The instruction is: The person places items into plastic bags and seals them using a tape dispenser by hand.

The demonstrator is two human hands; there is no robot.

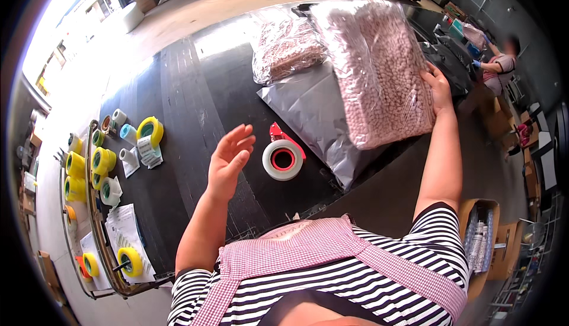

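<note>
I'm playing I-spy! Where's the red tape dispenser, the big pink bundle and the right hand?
Red tape dispenser (pixel 290 137): head view, on its red arm.
Big pink bundle (pixel 382 77): head view, middle of its plastic-wrapped face.
Right hand (pixel 438 91): head view, back of the hand.

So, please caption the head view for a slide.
Right hand at the edge of a wrapped pink bundle, open left hand near a tape dispenser.
</note>
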